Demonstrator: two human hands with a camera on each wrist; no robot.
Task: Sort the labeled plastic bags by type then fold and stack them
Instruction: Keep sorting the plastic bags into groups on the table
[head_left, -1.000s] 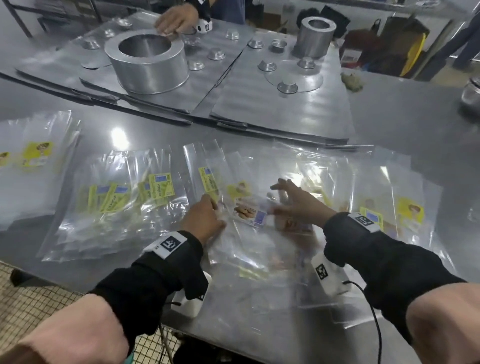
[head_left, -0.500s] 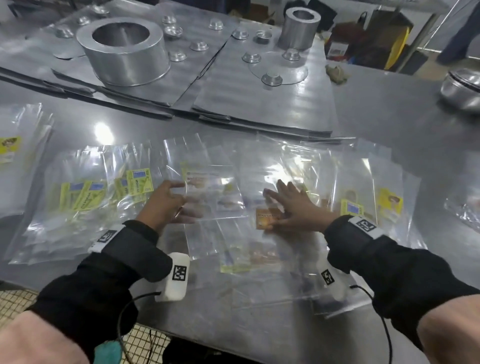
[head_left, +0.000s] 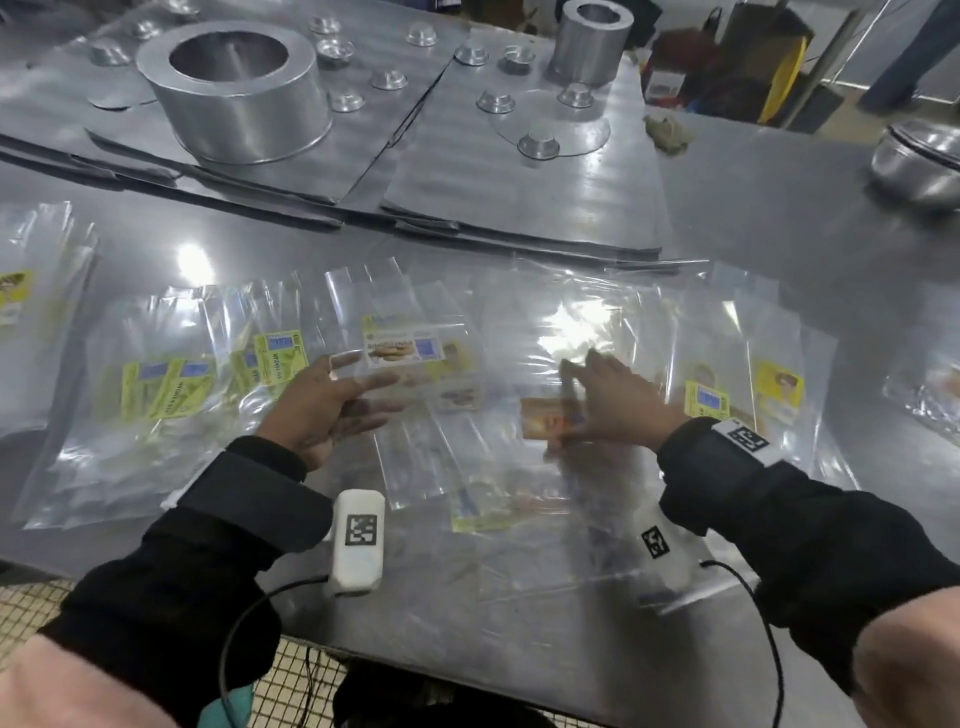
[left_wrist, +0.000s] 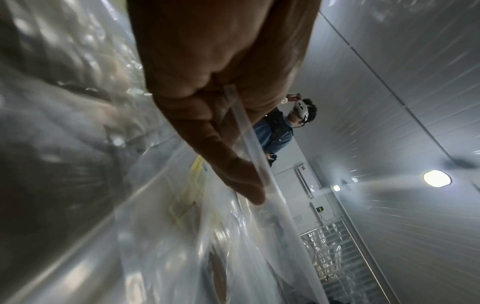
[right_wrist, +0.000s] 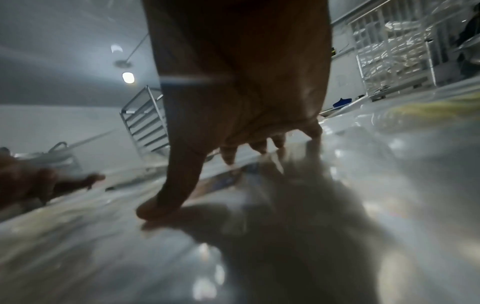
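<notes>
Steel, brushed and glossy, is forming the counter in the head view, and clear crinkly plastic bags are lying spread across it. The left hand is holding a transparent bag with a biscuit label slightly above the others, thumb on top and fingers underneath, pinching its edge. Left of it, a fanned pile of bags with green-yellow labels is lying flat. The right hand is pressing down, fingers spread and fairly straight, on a bag with an orange label in the middle heap. Further right, bags with yellow labels are overlapping. Beyond them, a wide metal ring and a narrower metal cylinder are standing on flat sheets dotted with small round metal cups.

From the left wrist view, the thumb and fingers are closing on the thin stiff edge of the clear bag, with glossy plastic blurring below.

From the right wrist view, the thumb is touching the shiny film on the counter while the fingertips are resting apart on it; the picture is too smeared to show the label.
</notes>
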